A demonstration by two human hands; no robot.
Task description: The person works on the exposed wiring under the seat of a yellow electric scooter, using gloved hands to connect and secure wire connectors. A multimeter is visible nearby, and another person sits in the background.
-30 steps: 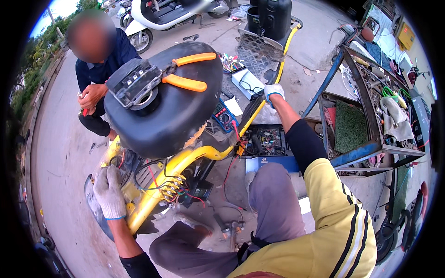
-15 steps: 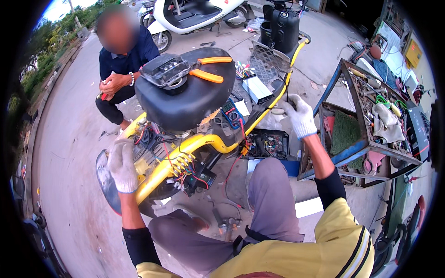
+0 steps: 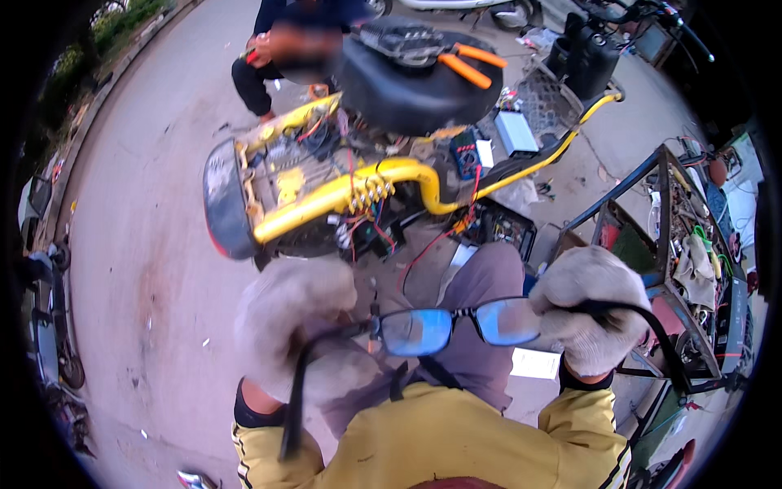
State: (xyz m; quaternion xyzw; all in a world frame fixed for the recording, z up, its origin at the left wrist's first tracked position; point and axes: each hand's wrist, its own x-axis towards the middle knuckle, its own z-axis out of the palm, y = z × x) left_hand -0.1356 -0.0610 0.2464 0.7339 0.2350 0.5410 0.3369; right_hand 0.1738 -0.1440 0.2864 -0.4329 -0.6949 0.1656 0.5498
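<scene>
Black-framed eyeglasses (image 3: 417, 331) hang in front of my chest, close to the camera, lenses toward the scooter and both temple arms unfolded toward me. My left hand (image 3: 295, 322), in a whitish knitted glove, is closed around the left hinge area. My right hand (image 3: 596, 306), gloved the same way, pinches the right temple near its hinge. Some fingertips are hidden behind the frame. Beyond them lies a stripped scooter with a yellow tube frame (image 3: 391, 173), loose wires (image 3: 371, 220) and a black seat (image 3: 415, 94). Orange-handled pliers (image 3: 476, 65) rest on the seat.
A multimeter (image 3: 467, 155) and a silver box (image 3: 516, 133) lie on the scooter. At right stands a metal tool rack (image 3: 623, 189) with tools and a cloth glove (image 3: 695, 273). A crouching person (image 3: 281, 49) is across the scooter. A white card (image 3: 535, 363) lies near my leg.
Both hands have drawn in from beside the scooter toward my chest and now hold the glasses between them. The view has tilted downward, so the scooter sits higher in it.
</scene>
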